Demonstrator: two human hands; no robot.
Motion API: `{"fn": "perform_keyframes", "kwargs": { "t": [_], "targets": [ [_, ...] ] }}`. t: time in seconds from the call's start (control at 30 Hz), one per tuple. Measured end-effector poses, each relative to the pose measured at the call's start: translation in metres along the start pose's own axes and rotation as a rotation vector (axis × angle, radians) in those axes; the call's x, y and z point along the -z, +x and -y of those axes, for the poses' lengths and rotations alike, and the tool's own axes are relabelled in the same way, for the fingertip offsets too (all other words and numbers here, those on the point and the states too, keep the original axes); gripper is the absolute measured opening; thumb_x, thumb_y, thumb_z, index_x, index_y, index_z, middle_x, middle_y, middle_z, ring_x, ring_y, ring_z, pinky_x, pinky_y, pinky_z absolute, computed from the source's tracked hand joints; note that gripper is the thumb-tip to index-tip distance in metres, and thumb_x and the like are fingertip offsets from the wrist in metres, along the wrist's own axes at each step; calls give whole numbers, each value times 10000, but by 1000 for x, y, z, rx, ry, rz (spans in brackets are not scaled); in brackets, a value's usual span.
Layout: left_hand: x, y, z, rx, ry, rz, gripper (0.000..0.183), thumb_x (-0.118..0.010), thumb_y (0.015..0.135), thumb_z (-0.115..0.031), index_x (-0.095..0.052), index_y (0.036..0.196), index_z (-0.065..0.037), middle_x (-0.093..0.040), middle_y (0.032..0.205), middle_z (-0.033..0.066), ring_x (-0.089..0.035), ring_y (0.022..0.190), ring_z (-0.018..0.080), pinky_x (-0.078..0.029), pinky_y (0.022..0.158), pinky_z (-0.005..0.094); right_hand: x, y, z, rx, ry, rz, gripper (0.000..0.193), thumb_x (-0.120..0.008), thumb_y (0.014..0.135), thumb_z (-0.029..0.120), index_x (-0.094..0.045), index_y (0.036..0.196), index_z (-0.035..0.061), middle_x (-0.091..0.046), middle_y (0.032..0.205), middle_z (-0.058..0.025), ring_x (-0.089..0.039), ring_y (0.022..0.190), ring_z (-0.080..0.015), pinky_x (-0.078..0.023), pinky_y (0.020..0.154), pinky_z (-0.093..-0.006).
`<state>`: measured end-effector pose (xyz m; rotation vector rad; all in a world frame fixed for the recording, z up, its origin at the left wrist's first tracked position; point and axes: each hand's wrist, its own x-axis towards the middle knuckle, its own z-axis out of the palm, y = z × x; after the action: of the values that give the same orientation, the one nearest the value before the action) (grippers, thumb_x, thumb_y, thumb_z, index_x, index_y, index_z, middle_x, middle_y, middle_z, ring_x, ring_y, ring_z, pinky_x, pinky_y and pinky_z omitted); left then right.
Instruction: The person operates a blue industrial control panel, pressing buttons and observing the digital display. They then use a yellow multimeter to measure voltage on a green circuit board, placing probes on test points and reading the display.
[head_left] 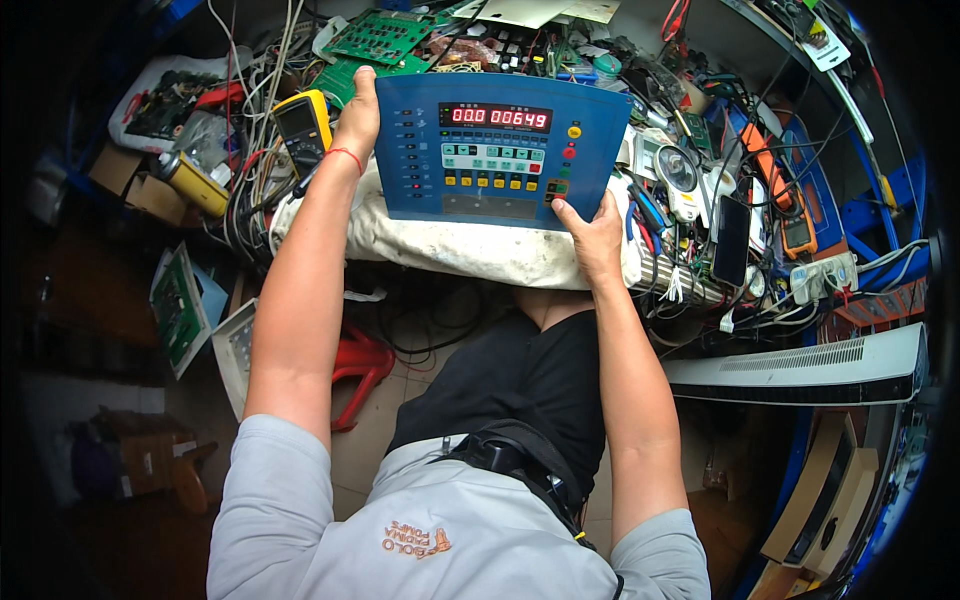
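Note:
A blue control panel with a lit red digit display and rows of small buttons is held up, tilted, over the bench. My left hand grips its left edge, thumb up along the side and the other fingers hidden behind. At the lower right corner my right hand holds the panel, with the thumb on its front close to the green and dark buttons and the remaining fingers mostly out of sight. Under the panel's lower edge lies a stained white cloth along the bench front.
Green circuit boards and loose parts crowd the bench behind. A yellow multimeter and bundled cables lie left; a phone, an orange meter and a power strip lie right. Below stands a red stool.

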<state>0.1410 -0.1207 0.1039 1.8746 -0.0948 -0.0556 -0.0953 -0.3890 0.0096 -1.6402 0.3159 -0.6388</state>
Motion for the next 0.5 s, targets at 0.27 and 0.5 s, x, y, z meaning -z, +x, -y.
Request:
{"fn": "perform_keyframes", "kwargs": {
  "t": [0.27,0.5],
  "targets": [
    [-2,0,0,-9,-12,-26,1064,-243,963,-852,-690,1288,57,-702,1281,225,-627,1238,301,-437,1087,372,1,-1,4,2,-58,6,456,-849,885,142,-608,1233,-27,-723,1151,-100,-670,1031,-151,-525,941,-287],
    [-2,-2,-3,11,-26,-13,1066,-252,965,-849,-674,1310,66,-682,1319,223,-613,1258,297,-431,1096,376,2,0,3,-4,-75,1,473,-853,883,156,-603,1237,-32,-725,1155,-109,-673,1031,-155,-528,941,-291]
  ]
}}
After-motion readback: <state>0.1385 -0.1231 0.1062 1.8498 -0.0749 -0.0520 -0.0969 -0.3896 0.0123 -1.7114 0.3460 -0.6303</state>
